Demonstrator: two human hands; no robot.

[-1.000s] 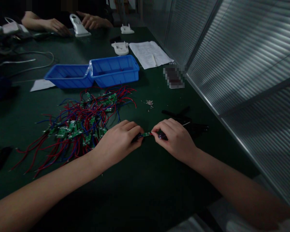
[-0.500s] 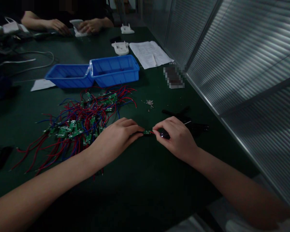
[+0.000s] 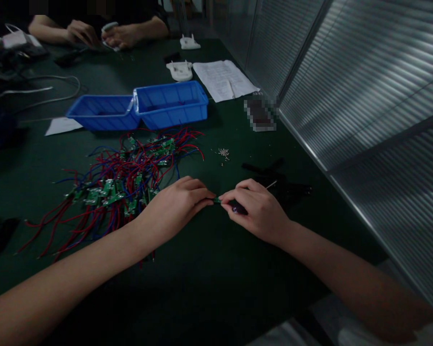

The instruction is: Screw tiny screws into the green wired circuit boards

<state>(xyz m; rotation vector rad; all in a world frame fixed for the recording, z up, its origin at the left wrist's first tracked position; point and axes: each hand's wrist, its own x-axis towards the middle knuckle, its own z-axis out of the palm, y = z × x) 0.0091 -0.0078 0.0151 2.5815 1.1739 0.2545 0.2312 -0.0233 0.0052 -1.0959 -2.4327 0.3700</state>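
Note:
My left hand (image 3: 182, 199) pinches one end of a small green circuit board (image 3: 217, 200) between thumb and fingertips. The fingertips of my right hand (image 3: 258, 206) are closed at the board's other end. Held in the palm of that same hand is a screwdriver (image 3: 239, 208); its dark handle end sticks out toward the board and its thin metal shaft points out behind the fingers. Most of the board is covered by my fingers. To the left lies a tangled heap of green circuit boards with red and blue wires (image 3: 126, 173).
Small screws (image 3: 223, 152) lie beyond my hands. Black parts (image 3: 292, 187) lie to the right. Behind the heap stand two blue bins (image 3: 171, 113). A printed sheet (image 3: 220, 77), a pen and white parts (image 3: 180, 71) are further back. A co-worker's hands (image 3: 119, 36) hold a white part.
My right hand has moved slightly left, its fingertips now up against the board, hiding the red wire seen before. My left hand has barely moved. The co-worker's hands have shifted.

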